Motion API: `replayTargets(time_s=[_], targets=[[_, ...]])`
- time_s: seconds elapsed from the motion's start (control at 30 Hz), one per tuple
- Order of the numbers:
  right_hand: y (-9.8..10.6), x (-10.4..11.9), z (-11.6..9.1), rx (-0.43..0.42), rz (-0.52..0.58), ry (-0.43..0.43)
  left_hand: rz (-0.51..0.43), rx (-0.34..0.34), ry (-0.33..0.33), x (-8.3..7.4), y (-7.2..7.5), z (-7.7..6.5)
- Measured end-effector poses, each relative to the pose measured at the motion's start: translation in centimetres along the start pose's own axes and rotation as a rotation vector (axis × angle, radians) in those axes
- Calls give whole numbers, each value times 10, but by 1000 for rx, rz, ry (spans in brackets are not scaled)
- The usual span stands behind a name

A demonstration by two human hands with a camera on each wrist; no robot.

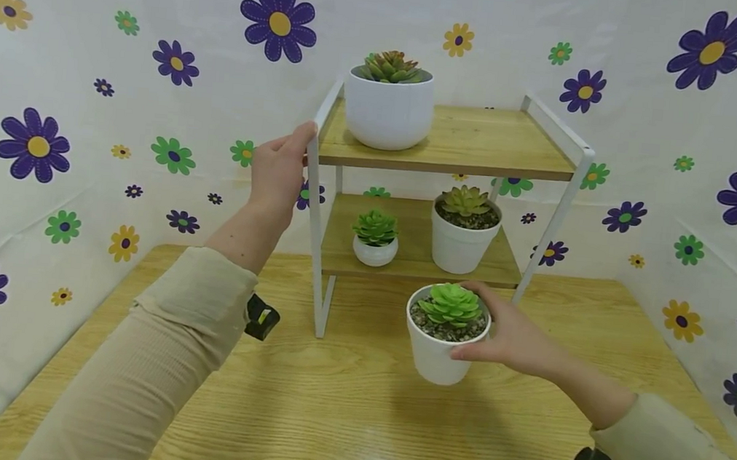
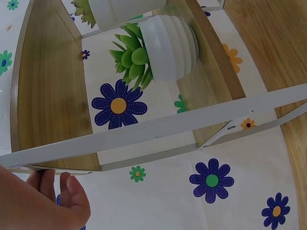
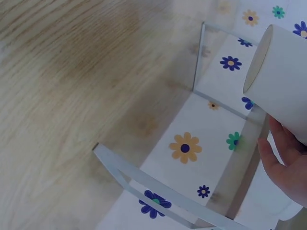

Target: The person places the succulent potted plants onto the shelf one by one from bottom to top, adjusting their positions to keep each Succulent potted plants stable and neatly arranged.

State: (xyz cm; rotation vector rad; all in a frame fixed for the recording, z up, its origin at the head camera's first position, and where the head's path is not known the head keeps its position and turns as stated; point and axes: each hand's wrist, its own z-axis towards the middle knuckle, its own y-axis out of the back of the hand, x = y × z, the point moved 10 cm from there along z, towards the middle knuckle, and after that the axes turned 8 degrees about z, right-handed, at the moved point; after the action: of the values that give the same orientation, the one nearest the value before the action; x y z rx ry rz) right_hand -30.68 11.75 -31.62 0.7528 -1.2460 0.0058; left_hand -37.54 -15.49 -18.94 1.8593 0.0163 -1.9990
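My right hand (image 1: 520, 338) grips a white pot with a bright green succulent (image 1: 450, 306) by its right side, thumb in front and fingers behind. The pot hangs above the table, in front of the shelf's lower board; the right wrist view shows its underside (image 3: 259, 60). At the upper left corner of a two-tier shelf (image 1: 446, 168), my left hand (image 1: 280, 167) holds the white metal frame (image 2: 158, 130). On the lower board stand a small white pot with a green succulent (image 1: 375, 249) and a larger white potted succulent (image 1: 464, 242).
A wide white bowl-shaped pot with a reddish-green succulent (image 1: 389, 107) sits at the left of the top board. The shelf stands on a wood-grain table (image 1: 300, 407). A flower-print cloth (image 1: 216, 12) hangs behind and on both sides.
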Motion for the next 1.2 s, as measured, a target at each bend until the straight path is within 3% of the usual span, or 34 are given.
replayTargets(time_s=[0.4,0.73,1.2], targets=[[25,34,-6,-41,30,21,10,-3,-12,-2,0,0],[54,59,-8,-120,-83,-16,-4,-4,4,0,-1,1],[93,90,-12,-181,-106,17,-19,-11,-9,1,-1,1]])
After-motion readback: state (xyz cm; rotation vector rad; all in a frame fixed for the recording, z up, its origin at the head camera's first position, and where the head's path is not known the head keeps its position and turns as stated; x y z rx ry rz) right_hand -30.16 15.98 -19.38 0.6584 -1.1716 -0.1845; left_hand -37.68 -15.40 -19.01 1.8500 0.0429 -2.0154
